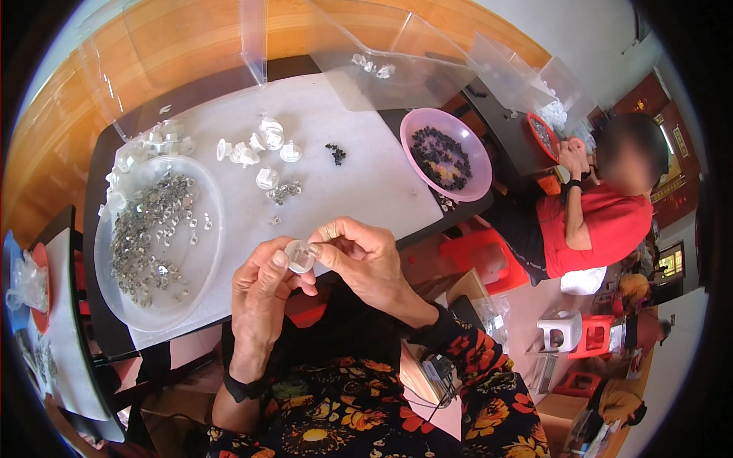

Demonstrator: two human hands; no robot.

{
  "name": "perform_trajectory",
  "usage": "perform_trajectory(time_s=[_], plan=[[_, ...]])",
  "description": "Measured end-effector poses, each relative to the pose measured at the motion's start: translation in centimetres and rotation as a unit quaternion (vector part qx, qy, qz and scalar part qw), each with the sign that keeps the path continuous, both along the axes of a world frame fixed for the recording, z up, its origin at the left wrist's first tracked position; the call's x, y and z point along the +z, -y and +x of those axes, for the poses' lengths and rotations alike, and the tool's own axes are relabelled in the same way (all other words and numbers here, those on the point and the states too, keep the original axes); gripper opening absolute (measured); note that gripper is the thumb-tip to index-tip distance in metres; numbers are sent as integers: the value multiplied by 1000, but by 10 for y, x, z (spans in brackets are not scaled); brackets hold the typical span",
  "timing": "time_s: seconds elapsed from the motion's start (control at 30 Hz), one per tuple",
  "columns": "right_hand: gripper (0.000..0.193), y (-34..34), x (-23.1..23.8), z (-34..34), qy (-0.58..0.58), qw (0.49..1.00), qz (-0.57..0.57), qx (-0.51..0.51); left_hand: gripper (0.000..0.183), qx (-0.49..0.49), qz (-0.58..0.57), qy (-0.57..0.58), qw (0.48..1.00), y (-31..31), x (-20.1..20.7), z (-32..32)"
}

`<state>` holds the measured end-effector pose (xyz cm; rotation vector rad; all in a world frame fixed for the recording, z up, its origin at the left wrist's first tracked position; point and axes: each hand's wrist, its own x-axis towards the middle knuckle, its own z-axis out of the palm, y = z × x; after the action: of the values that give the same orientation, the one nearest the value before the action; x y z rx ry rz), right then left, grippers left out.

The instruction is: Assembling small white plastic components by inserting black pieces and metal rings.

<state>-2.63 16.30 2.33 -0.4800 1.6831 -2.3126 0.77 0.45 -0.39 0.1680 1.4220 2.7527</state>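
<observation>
Just off the table's near edge, my left hand (258, 298) is closed, pinching a small round translucent white plastic piece (300, 259) between thumb and fingers. From the other side my right hand (370, 267) meets it, thumb and forefinger pressed together at its right edge. Whether a smaller part sits between those right fingertips is hidden. Beyond my hands, a small pile of metal clips (284, 192) lies on the white table sheet (359, 183). White round plastic pieces (267, 179) are grouped behind it, and a little heap of small black parts (336, 154) lies to their right.
A wide clear tray (214, 252) of small metal parts stands at left, white plastic pieces (156, 141) heaped behind it. A pink basin (481, 153) holds black parts. Clear upright panels (382, 69) line the far edge. A co-worker in red (592, 229) sits at right near stools (561, 330).
</observation>
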Motion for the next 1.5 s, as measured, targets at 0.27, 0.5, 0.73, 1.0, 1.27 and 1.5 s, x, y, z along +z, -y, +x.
perform_trajectory(time_s=[0.27, 0.5, 0.73, 1.0, 1.27, 1.5], plan=[[16, 1, 16, -5, -303, 922, 238, -27, 38, -27, 52, 39, 998, 4, 0, 1], [13, -3, 22, -7, -389, 857, 336, -36, 36, -29, 51, 37, 998, 1, -4, 0], [22, -5, 22, -11, -365, 879, 306, -4, 31, -31, 67, 36, 997, 1, -7, -2], [8, -1, 24, -14, -345, 888, 303, 20, 31, -18, 70, 46, 996, 1, -4, -3], [11, -9, 15, -44, -77, 968, 185, 150, 30, -42, 33, 40, 998, 0, -3, -1], [14, -36, -9, -134, -317, 783, 488, -222, 31, -43, -1, 32, 999, -4, 2, 2]])
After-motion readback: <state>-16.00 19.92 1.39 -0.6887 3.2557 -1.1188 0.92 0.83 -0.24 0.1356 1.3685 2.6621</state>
